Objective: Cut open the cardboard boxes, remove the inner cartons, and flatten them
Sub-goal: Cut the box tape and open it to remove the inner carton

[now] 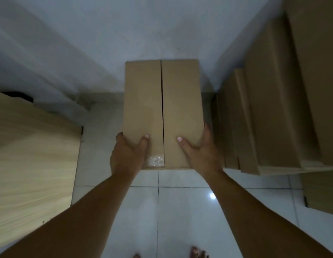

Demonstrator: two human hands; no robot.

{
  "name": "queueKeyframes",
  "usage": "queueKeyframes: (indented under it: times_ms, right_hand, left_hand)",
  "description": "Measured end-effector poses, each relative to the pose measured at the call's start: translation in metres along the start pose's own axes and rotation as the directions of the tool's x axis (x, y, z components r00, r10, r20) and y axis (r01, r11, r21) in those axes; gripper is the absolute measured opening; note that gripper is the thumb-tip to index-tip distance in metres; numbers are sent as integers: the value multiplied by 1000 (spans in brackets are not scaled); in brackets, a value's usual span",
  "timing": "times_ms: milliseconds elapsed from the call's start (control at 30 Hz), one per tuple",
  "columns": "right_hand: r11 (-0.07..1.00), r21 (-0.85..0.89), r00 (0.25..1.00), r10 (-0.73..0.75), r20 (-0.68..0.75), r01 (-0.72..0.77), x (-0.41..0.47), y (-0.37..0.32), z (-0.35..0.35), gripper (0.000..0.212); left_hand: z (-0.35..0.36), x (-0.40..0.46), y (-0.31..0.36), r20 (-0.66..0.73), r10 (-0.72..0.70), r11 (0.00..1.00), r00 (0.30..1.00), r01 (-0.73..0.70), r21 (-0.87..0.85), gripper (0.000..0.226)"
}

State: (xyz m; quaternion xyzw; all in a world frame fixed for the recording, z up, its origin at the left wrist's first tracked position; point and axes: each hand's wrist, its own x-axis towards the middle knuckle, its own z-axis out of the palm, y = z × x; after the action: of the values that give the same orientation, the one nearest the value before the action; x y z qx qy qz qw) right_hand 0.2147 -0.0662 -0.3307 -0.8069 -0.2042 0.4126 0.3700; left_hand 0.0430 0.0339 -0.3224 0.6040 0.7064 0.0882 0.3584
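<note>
On the white tiled floor [182, 211], straight ahead of the person, stands the cardboard box [162, 112], its long axis running away from them toward the far wall [124, 34]. Both hands clamp its near end: the left hand [127, 155] wraps the left near corner with the thumb laid on the top, and the right hand [201, 149] mirrors it on the right side. The two are equally near. The centre seam [162, 108] between the top flaps looks already parted, though the dim light makes that uncertain; a scrap of clear tape [156, 161] clings at the near edge. More cardboard boxes [273, 108] are stacked just to the right, a wooden board [31, 155] to the left.
</note>
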Motion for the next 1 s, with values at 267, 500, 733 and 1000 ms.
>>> queueKeyframes:
  times_ms: [267,500,733,1000]
  right_hand:
    - [999,-12,997,-45,-67,44,-67,-68,-34,90]
    - [996,-15,988,-87,-127,86,-164,-161,-75,98]
    - [990,-50,978,-136,-161,129,-279,-254,-113,100]
    - [985,-87,980,-162,-120,152,-379,-294,-106,98]
  left_hand:
    - [-72,-42,42,-14,78,996,997,-79,-47,70]
    - [-185,-108,99,-50,169,969,984,-175,-173,58]
    - [-299,-181,136,-9,226,947,974,-222,-234,60]
    - [-387,-235,113,-39,221,947,974,-224,-232,63]
